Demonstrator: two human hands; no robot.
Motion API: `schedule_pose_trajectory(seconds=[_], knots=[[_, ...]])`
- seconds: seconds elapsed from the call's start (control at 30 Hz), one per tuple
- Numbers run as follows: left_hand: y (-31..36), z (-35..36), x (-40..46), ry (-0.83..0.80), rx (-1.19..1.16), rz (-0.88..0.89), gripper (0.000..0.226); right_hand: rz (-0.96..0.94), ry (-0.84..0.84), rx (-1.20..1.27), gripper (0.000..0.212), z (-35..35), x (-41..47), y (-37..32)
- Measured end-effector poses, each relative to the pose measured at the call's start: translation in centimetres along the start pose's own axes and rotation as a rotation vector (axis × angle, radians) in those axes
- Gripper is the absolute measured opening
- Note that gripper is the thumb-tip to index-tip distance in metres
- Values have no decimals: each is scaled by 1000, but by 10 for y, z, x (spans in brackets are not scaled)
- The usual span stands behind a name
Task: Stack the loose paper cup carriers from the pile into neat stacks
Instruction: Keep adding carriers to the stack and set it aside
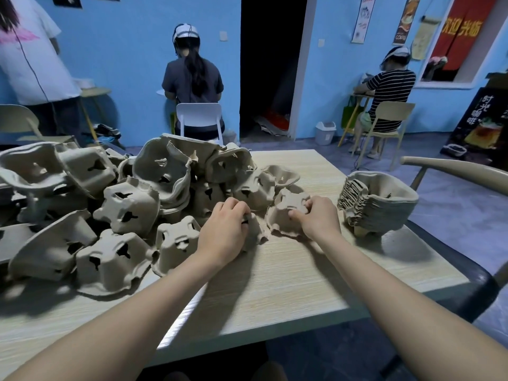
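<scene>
- While the right hand grips a small grey-brown pulp paper cup carrier lying upside down at the pile's 3 o'clock edge, it could crush the soft rim.
- With the left hand curled round another upside-down pulp carrier just beside it, a quick pull may tip neighbours.
- At 9 o'clock, the big loose heap of carriers could slide off the pale wooden table.
- At 3 o'clock, the tall neat stack sits near the table edge; a bump might topple it.
</scene>
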State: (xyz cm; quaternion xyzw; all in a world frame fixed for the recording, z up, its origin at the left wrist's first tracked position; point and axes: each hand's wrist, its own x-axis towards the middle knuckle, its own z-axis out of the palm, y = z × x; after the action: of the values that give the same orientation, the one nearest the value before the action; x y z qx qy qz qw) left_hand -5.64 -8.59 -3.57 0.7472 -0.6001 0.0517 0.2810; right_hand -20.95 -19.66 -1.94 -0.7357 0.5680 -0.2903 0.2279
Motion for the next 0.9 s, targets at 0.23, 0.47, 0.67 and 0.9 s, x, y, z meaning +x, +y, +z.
schedule_pose_trajectory(seconds=[0.23, 0.47, 0.67, 0.9], knots=[[3, -5, 7, -46, 9, -24, 23, -65, 45, 81, 27, -21, -9, -4], [25, -17, 32, -24, -351, -190, 25, -175, 6, 243, 23, -31, -20, -16], [37, -23, 43, -46, -1041, -541, 16, -191, -63, 295, 14, -35, -23, -16], [38, -35, 50, 85, -892, -343, 6, -136, -190, 488, 14, -43, -25, -12]])
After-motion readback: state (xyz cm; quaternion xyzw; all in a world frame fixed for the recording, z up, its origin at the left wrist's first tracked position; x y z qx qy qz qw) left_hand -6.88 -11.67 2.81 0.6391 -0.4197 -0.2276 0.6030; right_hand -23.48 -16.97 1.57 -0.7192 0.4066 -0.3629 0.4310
